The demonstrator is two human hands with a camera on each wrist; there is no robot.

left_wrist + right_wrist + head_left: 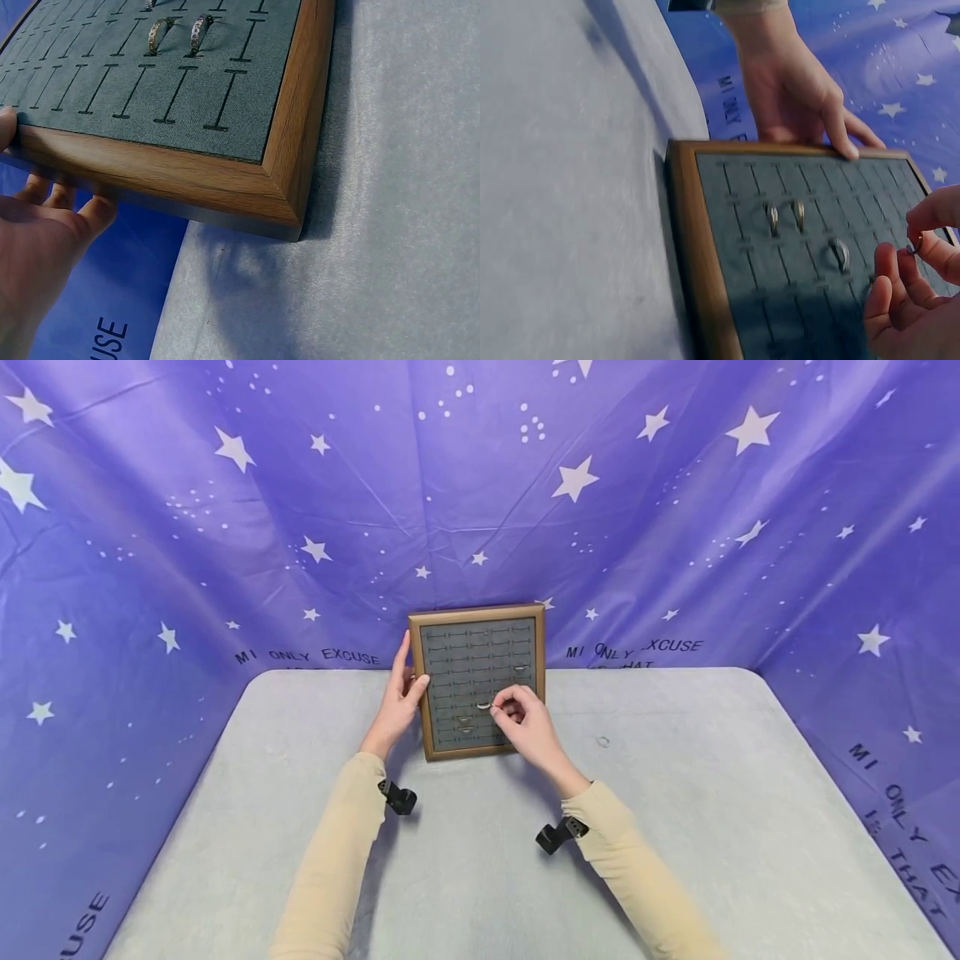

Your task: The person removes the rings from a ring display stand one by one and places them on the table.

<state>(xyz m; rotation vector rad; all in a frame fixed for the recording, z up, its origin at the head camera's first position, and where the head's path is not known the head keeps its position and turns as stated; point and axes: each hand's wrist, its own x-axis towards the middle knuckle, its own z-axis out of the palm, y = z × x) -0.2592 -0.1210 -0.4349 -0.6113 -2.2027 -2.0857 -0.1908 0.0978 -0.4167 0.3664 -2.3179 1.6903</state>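
Note:
A wood-framed ring display board (480,755) with a grey slotted pad stands tilted up on the table. My left hand (400,706) grips its left side, thumb on the front of the frame and fingers behind. In the right wrist view my right hand (922,292) pinches a small ring (915,246) between thumb and index finger, close over the pad. Several rings sit in the slots: a gold-toned ring (160,35) beside a silver-toned ring (199,34) low down, a wider banded ring (840,255) near my right fingertips, and another ring (521,668) higher up.
A thin loose hoop (603,742) lies on the pale grey table (480,877), right of the board. Purple star-printed cloth (480,485) hangs behind and at both sides. Black wrist cameras are strapped to both forearms, such as the left camera (400,797).

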